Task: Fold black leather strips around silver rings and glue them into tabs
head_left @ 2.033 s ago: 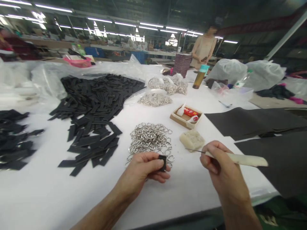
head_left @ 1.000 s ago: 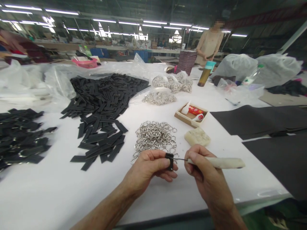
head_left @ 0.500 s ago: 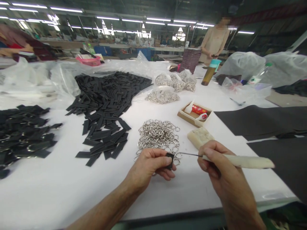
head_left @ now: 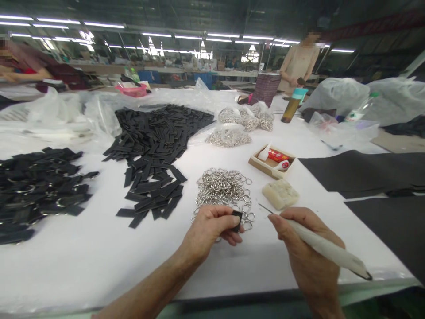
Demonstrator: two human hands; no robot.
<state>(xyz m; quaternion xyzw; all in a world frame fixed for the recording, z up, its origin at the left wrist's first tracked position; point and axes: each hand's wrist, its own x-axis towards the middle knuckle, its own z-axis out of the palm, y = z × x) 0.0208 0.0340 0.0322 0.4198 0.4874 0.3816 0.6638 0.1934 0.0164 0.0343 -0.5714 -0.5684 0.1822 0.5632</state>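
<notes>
Between the thumb and fingers of my left hand (head_left: 212, 226) is a folded black strip (head_left: 237, 215), held just in front of a heap of metal D-rings (head_left: 222, 186). My right hand (head_left: 307, 252) grips an awl (head_left: 318, 243) with a thick pale handle; its thin metal tip points up and left, apart from the strip. A yellowish wax-like block (head_left: 280, 193) lies beyond my right hand. To the left, loose black strips (head_left: 152, 190) spread from a large pile. Farther left lies a heap of black strips with rings on them (head_left: 43, 181).
A small box (head_left: 272, 170) with a red tube stands behind the block. Bagged rings (head_left: 229, 135) and a tilted bottle (head_left: 294, 106) are farther back. Dark sheets (head_left: 361, 173) cover the right side. One person (head_left: 299, 62) stands across the table, another sits at far left.
The awl's tip has drawn away from the black strip, and its handle has swung down at the rear. My left hand keeps its hold on the strip. The view has shifted slightly.
</notes>
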